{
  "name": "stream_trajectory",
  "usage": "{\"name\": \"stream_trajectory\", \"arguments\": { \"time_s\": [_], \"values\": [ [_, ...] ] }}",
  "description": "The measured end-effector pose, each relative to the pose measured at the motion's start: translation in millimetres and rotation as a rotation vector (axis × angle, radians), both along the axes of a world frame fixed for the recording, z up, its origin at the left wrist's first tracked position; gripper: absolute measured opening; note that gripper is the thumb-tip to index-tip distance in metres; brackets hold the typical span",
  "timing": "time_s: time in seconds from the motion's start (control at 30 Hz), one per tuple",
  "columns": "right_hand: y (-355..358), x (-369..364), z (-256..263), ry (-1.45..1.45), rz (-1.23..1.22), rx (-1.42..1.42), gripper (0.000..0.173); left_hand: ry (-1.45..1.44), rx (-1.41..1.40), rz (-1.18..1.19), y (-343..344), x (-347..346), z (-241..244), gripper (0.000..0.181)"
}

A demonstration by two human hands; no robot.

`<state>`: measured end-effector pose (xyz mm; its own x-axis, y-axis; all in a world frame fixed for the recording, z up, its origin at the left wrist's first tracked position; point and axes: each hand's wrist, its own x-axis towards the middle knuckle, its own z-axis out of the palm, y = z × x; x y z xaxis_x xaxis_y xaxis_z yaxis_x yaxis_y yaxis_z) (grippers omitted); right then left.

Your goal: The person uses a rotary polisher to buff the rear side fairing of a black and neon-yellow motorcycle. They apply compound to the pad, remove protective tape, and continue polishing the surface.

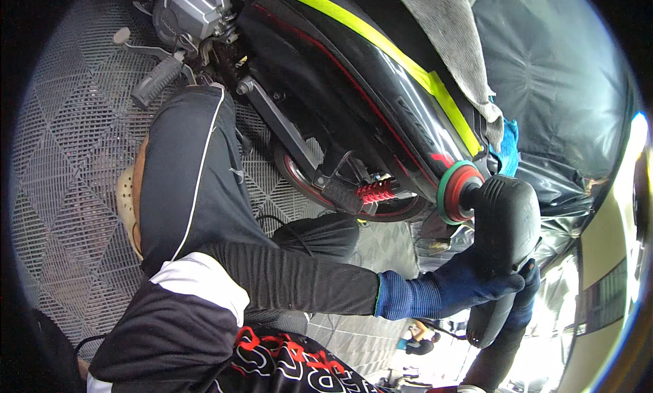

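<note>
A black rotary polisher (507, 222) is held between my two hands, both in dark blue knit gloves. My left hand (467, 283) wraps around its body behind the head. On the far side, partly hidden by the tool, my right hand (524, 301) grips the rear handle. The polisher's red-and-green round pad (454, 193) sits at the tail end of a glossy black motorcycle side panel (403, 102). Whether the pad presses on the panel cannot be made out. Yellow-green masking tape (357, 25) runs along the panel's upper edge.
A grey cloth (449, 35) and a blue cloth (507, 148) lie over the seat area. Black plastic sheeting (551, 76) spreads beyond. Below the panel are a red shock spring (376, 190), rear wheel and footpeg (157, 81). A person (421, 339) is in the background over grid flooring (66, 153).
</note>
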<state>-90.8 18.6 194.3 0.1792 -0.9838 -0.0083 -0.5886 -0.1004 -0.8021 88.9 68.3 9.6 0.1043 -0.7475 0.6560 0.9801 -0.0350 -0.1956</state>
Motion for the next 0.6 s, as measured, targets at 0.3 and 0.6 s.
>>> {"name": "stream_trajectory", "arguments": {
  "time_s": [0.3, 0.6],
  "values": [
    [3, 115, -3, 0.132, 0.004, 0.053, 0.062, 0.143, 0.102, -0.027, -11, 31, 10, 0.055],
    [27, 143, -15, 0.186, -0.040, 0.129, 0.069, -0.022, 0.150, 0.025, -3, 6, 19, 0.065]
  ]
}}
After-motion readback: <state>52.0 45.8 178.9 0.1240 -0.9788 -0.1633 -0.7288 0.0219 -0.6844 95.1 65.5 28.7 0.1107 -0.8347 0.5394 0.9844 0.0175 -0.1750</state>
